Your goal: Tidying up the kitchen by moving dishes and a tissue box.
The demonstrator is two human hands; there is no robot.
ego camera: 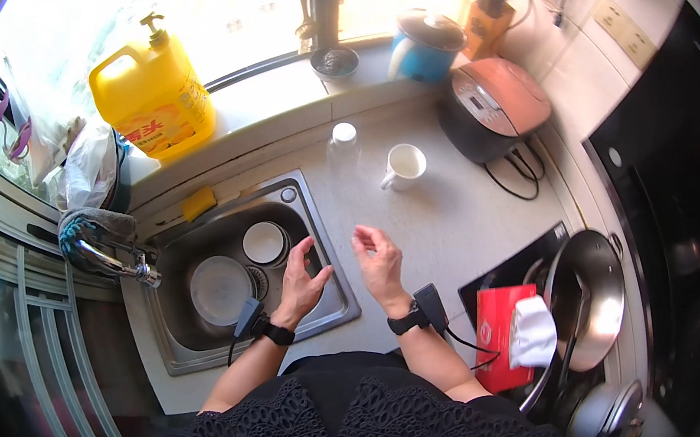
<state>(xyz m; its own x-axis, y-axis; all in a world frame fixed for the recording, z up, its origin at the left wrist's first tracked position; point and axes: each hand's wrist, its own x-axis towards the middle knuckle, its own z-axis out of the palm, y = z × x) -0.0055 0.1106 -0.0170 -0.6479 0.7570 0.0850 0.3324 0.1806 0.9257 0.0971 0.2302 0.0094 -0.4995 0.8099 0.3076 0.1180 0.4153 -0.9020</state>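
Observation:
My left hand [302, 288] hovers over the right side of a stainless steel sink [301, 187], fingers apart and holding nothing. Over the counter just right of the sink is my right hand [378, 264], also without anything in it, its fingers bent and slightly spread. Inside the sink lie a round translucent lid or plate [221, 291] and a stack of white bowls [264, 243]. Beyond my hands, a white mug [406, 165] stands upright on the counter, beside a clear bottle [344, 146] with a white cap.
A chrome faucet [146, 273] reaches over the sink's left rim, near a yellow sponge [198, 203]. A yellow jug [152, 96] stands on the sill. To the right are a rice cooker [494, 108], a red tissue box [494, 328] and a wok [594, 307].

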